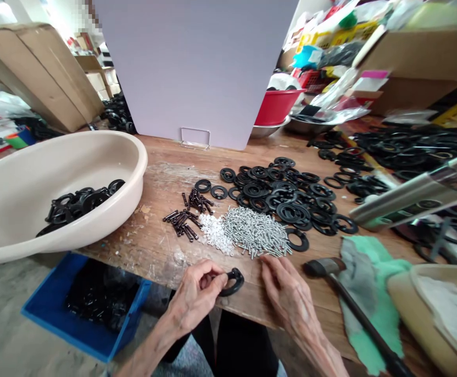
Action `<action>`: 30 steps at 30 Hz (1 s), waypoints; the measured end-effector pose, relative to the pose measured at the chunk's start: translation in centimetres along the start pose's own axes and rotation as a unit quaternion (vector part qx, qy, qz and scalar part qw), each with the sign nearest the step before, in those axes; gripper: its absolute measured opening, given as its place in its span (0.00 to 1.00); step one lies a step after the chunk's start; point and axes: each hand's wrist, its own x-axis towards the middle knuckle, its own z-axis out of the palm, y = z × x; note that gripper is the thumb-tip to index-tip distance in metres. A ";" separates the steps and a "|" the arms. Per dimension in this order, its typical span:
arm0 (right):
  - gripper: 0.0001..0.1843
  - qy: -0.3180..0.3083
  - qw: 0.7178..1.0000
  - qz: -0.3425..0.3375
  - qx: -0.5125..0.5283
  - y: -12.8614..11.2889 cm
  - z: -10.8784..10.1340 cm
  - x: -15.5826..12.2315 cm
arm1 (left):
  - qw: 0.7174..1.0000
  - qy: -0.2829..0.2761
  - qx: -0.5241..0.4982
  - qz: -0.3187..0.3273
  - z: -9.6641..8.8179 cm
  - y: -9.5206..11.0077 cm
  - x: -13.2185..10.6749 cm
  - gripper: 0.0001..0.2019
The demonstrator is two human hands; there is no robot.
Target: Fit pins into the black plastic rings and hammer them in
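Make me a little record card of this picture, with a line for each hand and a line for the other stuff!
left hand: the left hand pinches a black ring above the wooden table
right hand: the right hand is empty, its fingers beside a pile of silver screws
nearby: black bolts, small white pieces, more black rings
rest: a cream basin, a blue crate, a mallet on a green cloth
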 end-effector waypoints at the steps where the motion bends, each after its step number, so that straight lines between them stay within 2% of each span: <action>1: 0.12 0.004 1.000 0.011 0.019 -0.2 -0.1 -0.1 | 1.000 -0.002 -0.019 -0.005 0.0 -0.1 0.0 0.09; 5: 0.08 0.005 0.993 0.063 0.095 -0.9 -0.1 -0.3 | 0.998 -0.002 -0.060 -0.013 0.2 -0.3 0.0 0.09; 11: 0.11 -0.006 0.997 0.034 0.070 -0.8 0.5 -1.3 | 0.997 0.007 -0.081 -0.019 0.2 -0.1 0.1 0.10; 13: 0.10 -0.014 0.998 0.032 0.051 -0.5 0.6 -1.7 | 0.999 0.017 -0.043 -0.006 0.2 -0.2 0.1 0.10; 15: 0.09 -0.011 0.999 0.027 0.035 -0.3 0.5 -2.0 | 0.997 0.048 0.045 0.035 0.4 -0.5 0.0 0.09; 18: 0.10 0.000 0.999 0.021 0.032 -1.2 0.1 -2.0 | 0.971 0.101 0.179 0.122 1.1 -1.2 0.0 0.08; 20: 0.11 0.010 0.999 0.011 0.052 -2.5 0.0 -1.9 | 0.958 0.111 0.217 0.154 1.6 -1.9 0.0 0.08; 25: 0.13 0.004 0.996 -0.039 0.082 -5.4 1.2 -1.6 | 0.948 0.107 0.252 0.161 2.2 -2.9 0.0 0.08; 30: 0.10 -0.014 0.997 -0.063 0.032 -5.8 2.3 -1.3 | 0.936 0.101 0.290 0.170 2.0 -2.8 0.1 0.09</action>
